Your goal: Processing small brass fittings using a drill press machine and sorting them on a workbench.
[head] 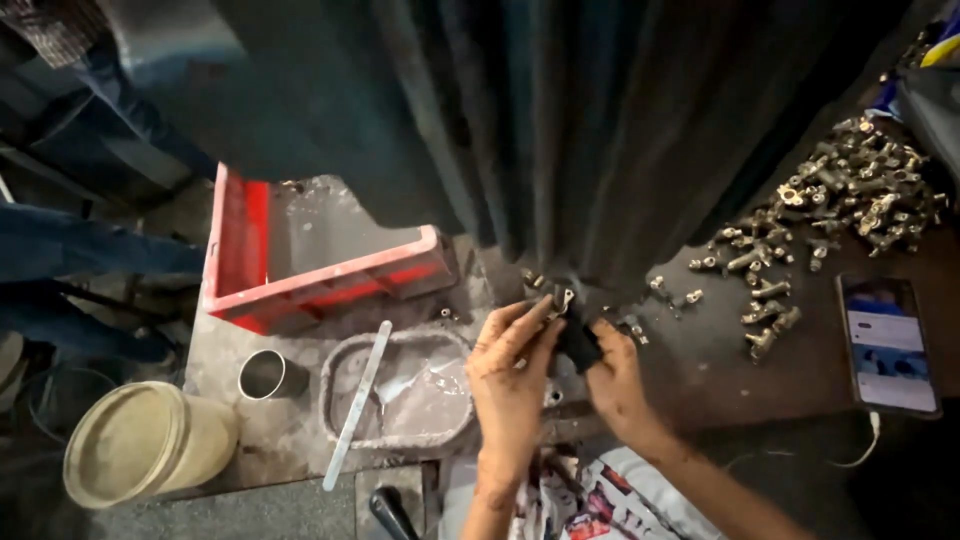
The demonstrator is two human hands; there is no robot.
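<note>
Both your left hand [510,370] and right hand [612,375] pinch one small brass fitting [563,300] at the bench, while a heap of fittings [850,190] waits.

crate [325,282]: red walls, pale pink worn rim, grey dusty floor
bucket [148,442]: cream, dull yellowish lid
cup [270,376]: silvery metal, dark inside
tray [398,390]: grey, whitish film within
flat bar [357,403]: pale silver-grey
fittings pile [840,195]: brassy yellow mixed with dull silver
small fitting [563,300]: silvery, glinting, at the fingertips
black part [578,345]: matt black
phone [887,345]: dark frame, blue and white screen
cable [850,462]: white
curtain [620,120]: dark grey-green, vertical folds
bench [700,360]: dark brown-grey, stained
garment [590,500]: white with red and black print
</note>
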